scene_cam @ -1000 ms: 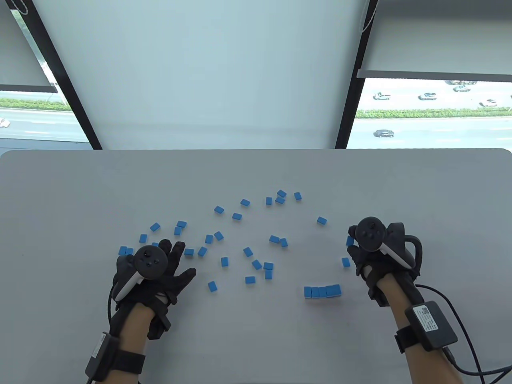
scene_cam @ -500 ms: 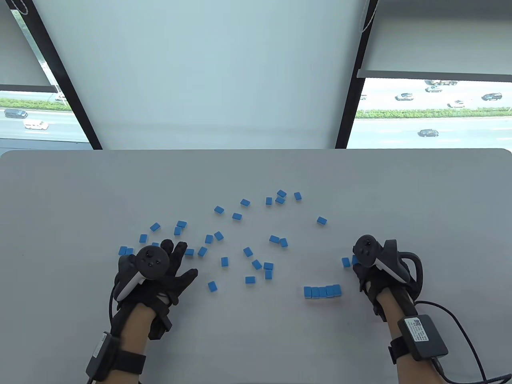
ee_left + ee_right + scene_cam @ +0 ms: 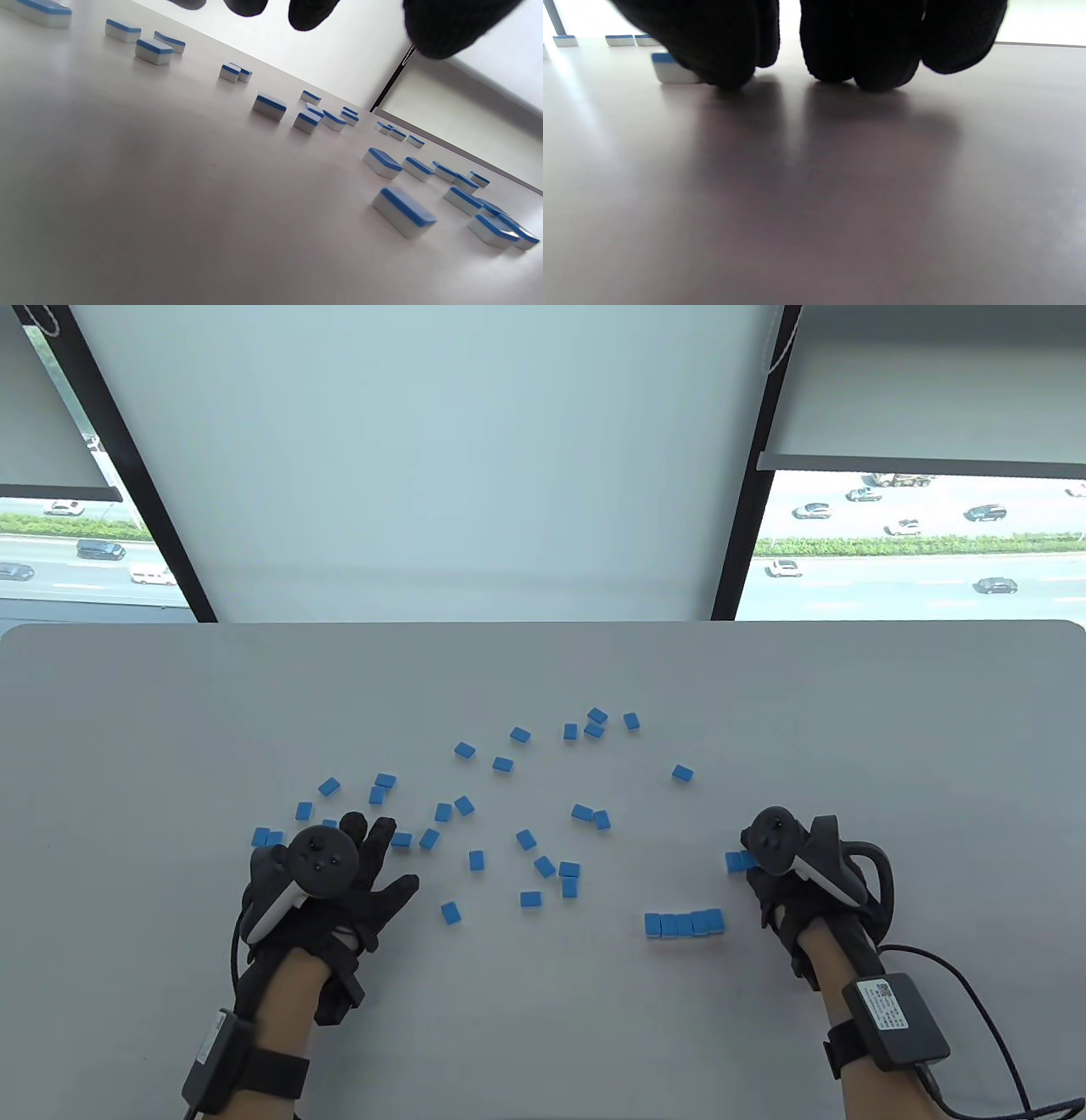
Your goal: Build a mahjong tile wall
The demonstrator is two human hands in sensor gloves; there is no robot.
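Note:
Several blue-backed mahjong tiles point(image 3: 526, 840) lie scattered over the middle of the grey table point(image 3: 543, 670). A short row of tiles point(image 3: 683, 923) stands side by side at the front right. My right hand point(image 3: 751, 858) is just above and to the right of that row, its fingers curled down on a blue tile that sits against another tile point(image 3: 733, 861). In the right wrist view the fingertips point(image 3: 729, 63) touch the table and half hide that tile point(image 3: 666, 67). My left hand point(image 3: 377, 857) lies flat and spread among the left tiles, holding nothing.
In the left wrist view loose tiles point(image 3: 403, 212) spread away to the right under the fingertips point(image 3: 445, 29). A single tile point(image 3: 682, 772) lies beyond my right hand. The table's far edge meets the window wall.
My right hand has pulled back toward me with a blue tile and brought it beside the tile lying above the row's right end. My left hand has barely moved.

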